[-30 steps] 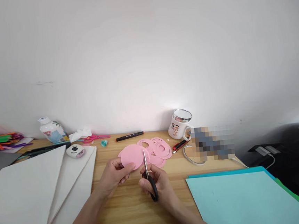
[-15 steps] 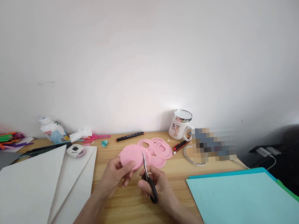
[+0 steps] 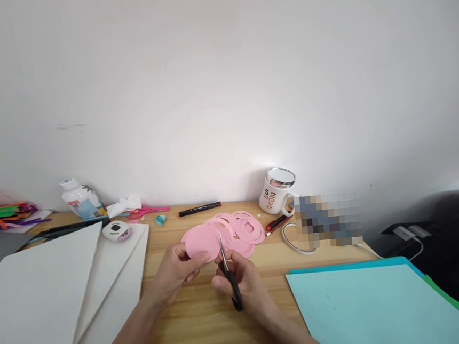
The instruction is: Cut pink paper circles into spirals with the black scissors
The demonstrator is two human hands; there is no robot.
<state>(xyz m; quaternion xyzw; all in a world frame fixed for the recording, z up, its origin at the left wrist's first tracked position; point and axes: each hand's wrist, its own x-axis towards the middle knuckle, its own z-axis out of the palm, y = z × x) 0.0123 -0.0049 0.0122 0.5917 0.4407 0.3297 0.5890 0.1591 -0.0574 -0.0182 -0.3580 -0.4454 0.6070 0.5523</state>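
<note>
Between the thumb and fingers of my left hand (image 3: 180,267) is a pink paper disc (image 3: 202,242), held up off the wooden table. My right hand (image 3: 238,275) grips black-handled scissors (image 3: 232,287) with their blades pointing away from me. The blade tips are at the disc's right edge; whether they touch the paper I cannot tell. Behind the disc lie several pink paper rings (image 3: 249,229) with cut-out middles, overlapping one another and partly hidden by the disc.
White sheets (image 3: 40,301) cover the left side; a white-and-pink device (image 3: 117,231) rests on them. At the back stand a bottle (image 3: 81,200) and a mug (image 3: 275,192), with a black marker (image 3: 199,209) between. Light-blue sheets (image 3: 369,304) lie at right.
The pink disc has tilted and shifted slightly in my left hand, whose fingers have drawn in under it. The scissors have turned a little in my right hand.
</note>
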